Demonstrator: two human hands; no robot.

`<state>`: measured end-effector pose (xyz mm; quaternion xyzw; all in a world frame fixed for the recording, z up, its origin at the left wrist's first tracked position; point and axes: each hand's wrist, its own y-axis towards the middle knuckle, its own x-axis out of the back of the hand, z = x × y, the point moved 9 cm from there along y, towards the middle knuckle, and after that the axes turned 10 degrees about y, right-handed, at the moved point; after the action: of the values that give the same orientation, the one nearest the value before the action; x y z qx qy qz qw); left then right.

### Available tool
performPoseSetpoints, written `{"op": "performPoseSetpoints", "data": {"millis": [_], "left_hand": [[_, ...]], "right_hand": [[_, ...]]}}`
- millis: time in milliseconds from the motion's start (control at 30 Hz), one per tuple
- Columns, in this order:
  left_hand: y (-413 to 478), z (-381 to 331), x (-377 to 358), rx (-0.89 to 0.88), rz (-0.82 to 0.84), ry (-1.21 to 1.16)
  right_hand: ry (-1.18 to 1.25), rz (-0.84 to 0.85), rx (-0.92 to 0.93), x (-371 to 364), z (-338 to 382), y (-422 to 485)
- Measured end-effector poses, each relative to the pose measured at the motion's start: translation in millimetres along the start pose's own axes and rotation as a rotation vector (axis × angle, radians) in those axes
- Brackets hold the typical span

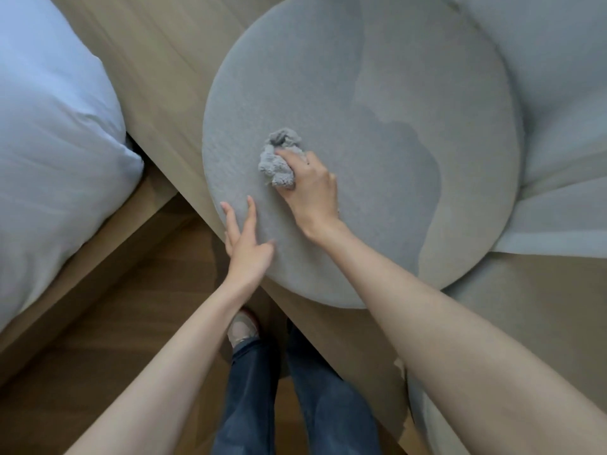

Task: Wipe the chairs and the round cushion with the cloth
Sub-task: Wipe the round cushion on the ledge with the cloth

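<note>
A large round grey cushion (377, 93) lies on a light wooden surface (157, 70) and fills the middle of the head view. My right hand (312, 188) grips a bunched grey cloth (279, 159) and presses it onto the cushion's left part. My left hand (246, 244) rests with straight fingers on the cushion's near left edge. Darker patches mark the cushion's right half.
A pale blue pillow (56, 152) lies at the left on a wooden frame. Pale fabric (558, 93) bunches against the cushion's right side. My legs in dark jeans (249, 395) and one shoe stand on the wooden floor below the surface's edge.
</note>
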<state>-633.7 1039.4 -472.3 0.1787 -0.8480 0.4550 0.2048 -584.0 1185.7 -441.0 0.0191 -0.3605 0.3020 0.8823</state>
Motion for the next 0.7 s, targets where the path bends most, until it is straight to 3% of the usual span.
{"op": "performPoseSetpoints", "data": {"millis": [67, 133, 233, 300, 400, 600, 700], "left_hand": [[-2, 1, 1, -0.057, 0.004, -0.032], [-6, 1, 0, -0.093, -0.009, -0.071], [-9, 7, -1, -0.074, -0.073, -0.135], [-10, 9, -4, -0.057, -0.102, -0.136], [-13, 10, -10, -0.040, -0.102, -0.131], [-12, 7, -13, -0.056, -0.061, -0.094], [-12, 10, -8, -0.075, -0.020, -0.072]], "right_hand": [[0.021, 0.012, 0.084, 17, 2, -5], [0.027, -0.156, 0.083, 65, -18, -9], [-0.067, -0.478, -0.125, 155, -89, -27], [-0.110, -0.533, -0.296, 190, -134, -50], [-0.077, -0.536, -0.399, 178, -149, -74], [0.129, -0.330, -0.167, 25, -32, -84], [0.208, -0.183, -0.124, -6, -8, -88]]}}
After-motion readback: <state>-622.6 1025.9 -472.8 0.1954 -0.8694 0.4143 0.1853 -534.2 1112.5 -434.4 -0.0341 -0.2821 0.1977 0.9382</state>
